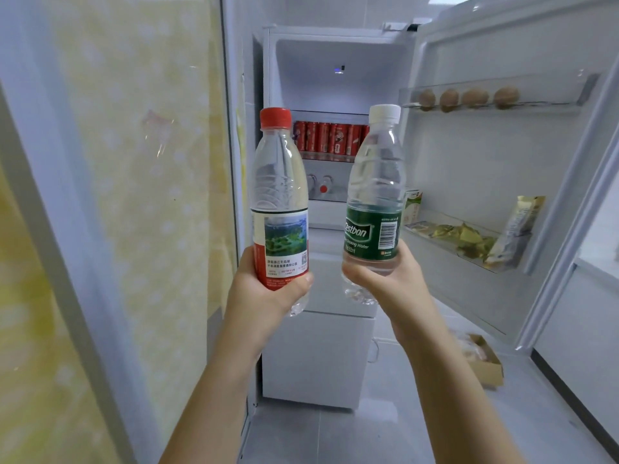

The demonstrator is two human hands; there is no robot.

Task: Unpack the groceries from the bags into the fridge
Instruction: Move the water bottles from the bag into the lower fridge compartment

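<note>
**Two water bottles presented to the open fridge.** The left hand [264, 293] wraps its fingers round the lower label of the red-cap bottle [279, 195]. The right hand [385, 286] clasps the base of the white-cap bottle [375, 195], thumb and fingers curled round it. Both bottles are upright, caps up, and well short of the shelves, apparently so that a place can be chosen for each. A cardboard box [485, 360] lies on the floor by the door [485, 155], whose upper rack [549, 103] carries eggs [472, 97] and whose lower rack [432, 242] holds packets [469, 241]. Deeper inside the fridge [311, 95], red cans [330, 140] fill one shelf. The compartment above them is judged tall enough for upright bottles.
</note>
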